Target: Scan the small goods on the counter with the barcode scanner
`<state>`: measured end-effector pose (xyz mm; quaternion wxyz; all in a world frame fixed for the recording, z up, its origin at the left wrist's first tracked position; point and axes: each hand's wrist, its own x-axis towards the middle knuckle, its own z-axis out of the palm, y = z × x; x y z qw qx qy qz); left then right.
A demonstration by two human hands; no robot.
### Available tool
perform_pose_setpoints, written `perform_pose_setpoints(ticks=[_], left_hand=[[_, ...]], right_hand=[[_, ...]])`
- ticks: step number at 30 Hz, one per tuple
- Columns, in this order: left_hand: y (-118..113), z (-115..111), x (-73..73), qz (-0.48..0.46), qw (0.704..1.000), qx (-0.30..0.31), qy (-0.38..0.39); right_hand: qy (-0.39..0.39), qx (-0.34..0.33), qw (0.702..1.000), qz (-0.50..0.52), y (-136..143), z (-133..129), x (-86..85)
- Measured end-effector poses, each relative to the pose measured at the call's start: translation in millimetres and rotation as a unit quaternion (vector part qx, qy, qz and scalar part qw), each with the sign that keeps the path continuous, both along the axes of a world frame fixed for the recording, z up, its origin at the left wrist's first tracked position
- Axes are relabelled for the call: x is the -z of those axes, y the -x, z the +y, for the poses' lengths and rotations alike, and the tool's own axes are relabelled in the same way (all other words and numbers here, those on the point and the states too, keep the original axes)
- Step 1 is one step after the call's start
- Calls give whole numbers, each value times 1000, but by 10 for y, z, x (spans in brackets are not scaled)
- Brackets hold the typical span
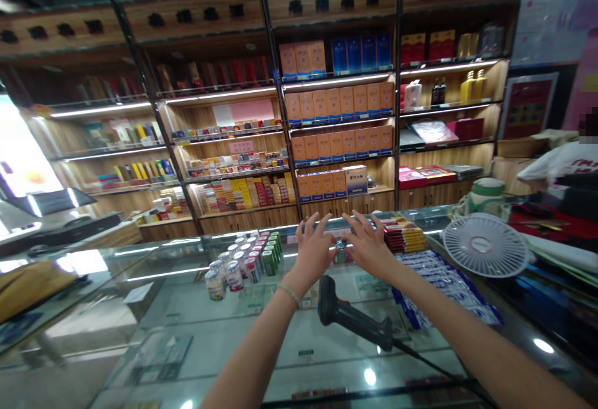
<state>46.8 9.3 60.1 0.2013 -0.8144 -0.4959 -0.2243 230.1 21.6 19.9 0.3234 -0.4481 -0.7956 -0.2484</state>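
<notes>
Both my hands reach out over the glass counter (275,328), facing each other. Between them is a small blue-green item (341,245), too small to name. My left hand (312,253) pinches its left side with thumb and index finger, the other fingers spread upward. From the right, my right hand (369,248) pinches it the same way. Below the hands a dark handheld barcode scanner (352,317) lies on the glass, its cable running right. Rows of cans (243,259) stand left of my left hand. Red and yellow packets (402,235) are stacked beyond my right wrist.
Blue and white packets (443,287) lie under my right forearm. A white round fan (484,245) and a green-white jug (486,197) stand right. Behind the counter, shelves hold orange boxes (341,103) and small packs. A person in a white shirt (555,166) is at far right.
</notes>
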Motion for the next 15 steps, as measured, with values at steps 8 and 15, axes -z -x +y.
perform_pose_setpoints(ticks=[8, 15], left_hand=[[-24, -122, 242, -31, 999, 4, -17], [-34, -194, 311, -44, 999, -4, -29]], right_hand=[[-19, -5, 1000, -12, -10, -71, 155], [-35, -7, 999, 4, -42, -111, 220]])
